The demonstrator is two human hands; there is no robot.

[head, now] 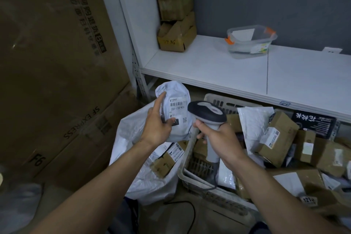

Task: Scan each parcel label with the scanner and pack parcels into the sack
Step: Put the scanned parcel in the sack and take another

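Your left hand [158, 126] grips a white parcel [173, 108], label up; your right hand [218, 137] clasps the scanner [207, 113] beside it. A few parcels lie in the sack [144, 176]; many remain in the basket [191, 175].

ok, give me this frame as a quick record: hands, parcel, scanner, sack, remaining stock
left hand: holds white parcel, label facing the camera
right hand: grips scanner by the handle, head right beside the label
label text: barcode visible, reads 231-239-K01
sack: open below the parcel, parcels already inside
basket: right of sack, piled with boxes and mailers
shelf: clear tub, cardboard boxes
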